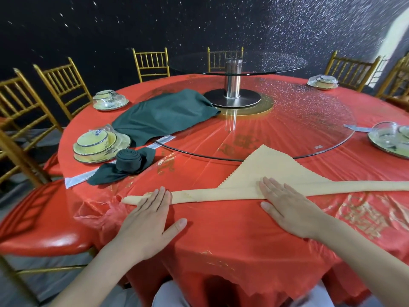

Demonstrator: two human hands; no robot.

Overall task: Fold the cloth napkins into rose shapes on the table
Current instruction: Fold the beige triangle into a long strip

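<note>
Running across the red tablecloth (pixel 221 240), gold characters (pixel 241 144) are printed, yet none can be read with certainty. Blue writing is seen on the plastic wrap of the nearest tableware set (pixel 97 147), too blurred to be made out. A small label (pixel 318 147) is stuck to the glass turntable (pixel 309 111), its text too small to tell.

Bowls nested on plates are enclosed in that wrap. A second wrapped set (pixel 109 100) is laid farther back on the left, a third wrapped set (pixel 323 82) at the far right, and a fourth wrapped set (pixel 391 138) at the right edge. What is held in a long wrapped packet (pixel 77 179) cannot be told.

On the near part of the table a pale yellow napkin (pixel 272 171) is laid, rolled into a long band, with its triangular tip reaching over the turntable's rim. The band's left end is pressed by the left hand (pixel 143 218), laid flat with fingers straight and thumb spread on the tablecloth. Its middle is pressed likewise by the flat right hand (pixel 290 209).

A rolled dark green napkin (pixel 129 159) is stood just beside the nearest set, and a loose dark green cloth (pixel 163 116) is draped partly over the turntable.
</note>
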